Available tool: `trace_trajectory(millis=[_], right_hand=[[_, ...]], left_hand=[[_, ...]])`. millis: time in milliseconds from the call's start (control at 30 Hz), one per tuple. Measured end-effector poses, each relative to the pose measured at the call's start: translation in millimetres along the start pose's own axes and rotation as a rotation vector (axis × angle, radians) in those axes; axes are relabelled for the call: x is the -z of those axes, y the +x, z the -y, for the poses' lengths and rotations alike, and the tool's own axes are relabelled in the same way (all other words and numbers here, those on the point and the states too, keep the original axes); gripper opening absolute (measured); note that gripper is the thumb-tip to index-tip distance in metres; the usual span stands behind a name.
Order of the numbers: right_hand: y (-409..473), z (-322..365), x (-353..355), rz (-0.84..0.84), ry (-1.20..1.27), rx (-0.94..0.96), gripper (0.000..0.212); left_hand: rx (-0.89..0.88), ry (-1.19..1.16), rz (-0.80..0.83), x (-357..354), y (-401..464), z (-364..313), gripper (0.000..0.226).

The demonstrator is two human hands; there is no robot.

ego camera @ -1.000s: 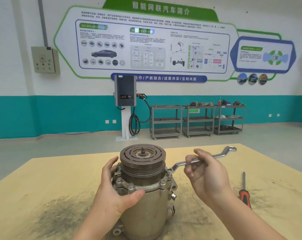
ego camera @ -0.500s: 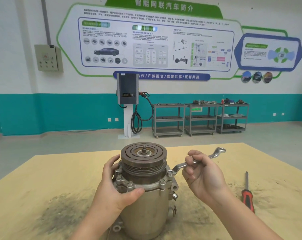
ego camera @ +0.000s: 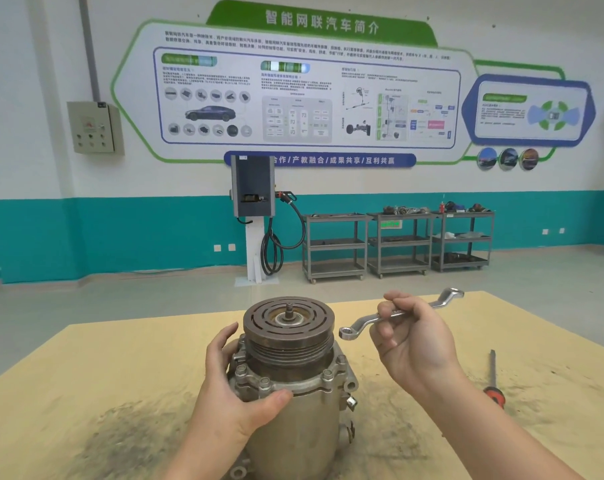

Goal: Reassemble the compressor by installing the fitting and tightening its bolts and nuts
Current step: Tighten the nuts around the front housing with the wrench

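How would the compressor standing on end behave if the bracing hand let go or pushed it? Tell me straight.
The compressor looks like solid cast metal, so probably heavy and rigid. It stands tall on end with the wide pulley on top, so a sideways push might tip it. The left hand holds its flange, apparently for steadiness.

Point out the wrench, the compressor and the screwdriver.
wrench (ego camera: 357, 323): head view, shank near its lower ring end.
compressor (ego camera: 304, 414): head view, bare housing wall.
screwdriver (ego camera: 494, 395): head view, red handle.
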State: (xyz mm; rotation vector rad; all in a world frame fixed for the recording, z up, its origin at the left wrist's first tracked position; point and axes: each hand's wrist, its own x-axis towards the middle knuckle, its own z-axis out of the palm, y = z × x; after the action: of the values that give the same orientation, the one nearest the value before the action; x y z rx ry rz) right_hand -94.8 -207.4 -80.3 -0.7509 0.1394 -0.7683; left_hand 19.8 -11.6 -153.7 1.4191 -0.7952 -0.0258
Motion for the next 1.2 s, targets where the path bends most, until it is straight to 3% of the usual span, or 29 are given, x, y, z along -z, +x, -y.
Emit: trace_trajectory(millis=[133,200,333,400,500,767,867,1000,1200], right_hand=[[-12,-4,7,-0.007,0.010,-0.028,0.016],[-17,-6,12,-0.030,0.012,0.003,0.017],[-15,-2,17,-0.058,0.011,0.075,0.019],[-13,-1,18,-0.054,-0.008,0.086,0.019],[-7,-3,18,-0.041,-0.046,0.082,0.019],[11,-7,15,-0.056,-0.163,0.042,0.016],[14,-15,16,-0.084,-0.113,0.026,0.015],[4,-27,23,-0.134,-0.046,0.140,0.018],[-29,-34,24,-0.006,-0.121,0.356,0.044]], left_hand=[[-0.008,0.113,-0.188,-24,-11,-8,0.100],[-0.023,0.215,-0.268,-37,-17,-11,0.112],[-0.051,0.322,-0.332,-47,-24,-10,0.123],[-0.067,0.290,-0.353,-38,-24,-5,0.119],[-0.078,0.259,-0.334,-24,-18,0,0.103],[-0.098,0.251,-0.271,-25,-19,2,0.096],[-0.104,0.245,-0.269,-26,-21,0,0.105],[-0.071,0.244,-0.277,-28,-21,-5,0.121],[-0.045,0.255,-0.302,-34,-21,-9,0.134]])
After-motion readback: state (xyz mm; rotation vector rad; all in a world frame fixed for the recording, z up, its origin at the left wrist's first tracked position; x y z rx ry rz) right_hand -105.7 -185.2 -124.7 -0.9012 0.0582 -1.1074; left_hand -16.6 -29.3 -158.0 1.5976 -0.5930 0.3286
